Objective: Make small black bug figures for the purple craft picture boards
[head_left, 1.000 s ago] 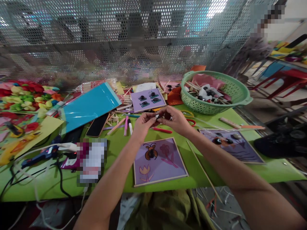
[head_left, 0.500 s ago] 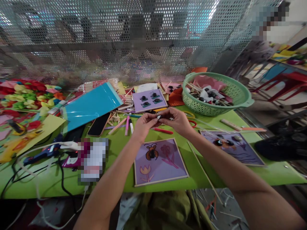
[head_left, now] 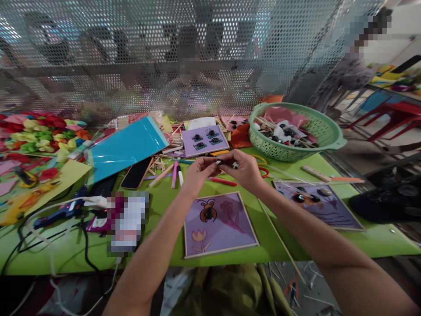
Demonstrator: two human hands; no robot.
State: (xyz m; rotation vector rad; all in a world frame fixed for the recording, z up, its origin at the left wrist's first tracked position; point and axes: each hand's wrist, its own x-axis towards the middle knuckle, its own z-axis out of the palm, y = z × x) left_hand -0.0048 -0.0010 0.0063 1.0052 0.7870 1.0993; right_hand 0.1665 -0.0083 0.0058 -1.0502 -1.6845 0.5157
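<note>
My left hand (head_left: 198, 173) and my right hand (head_left: 245, 170) meet above the middle of the table, fingers pinched together. Between their fingertips is a small dark piece with a white patch (head_left: 218, 162), too small to name. A whitish scrap (head_left: 235, 165) shows at the fingers of my right hand. Just below them lies a purple picture card (head_left: 215, 239) with a stick frame, an orange-and-black bug and drawn flowers. A red pen (head_left: 223, 181) lies right under the hands. Behind them rests a purple card with several dark snail-like shapes (head_left: 205, 139).
A green basket (head_left: 329, 127) of sticks and dark pieces stands back right. Another framed picture (head_left: 342, 215) lies at right. Leftward are a blue folder (head_left: 128, 145), a black phone (head_left: 136, 173), a glue gun (head_left: 59, 215) with cables and colourful paper scraps (head_left: 46, 131). A perforated metal screen (head_left: 158, 83) rises behind.
My hands stay pinched together at nearly the same spot. The fingers of my right hand have shifted slightly, and more of the whitish scrap shows there.
</note>
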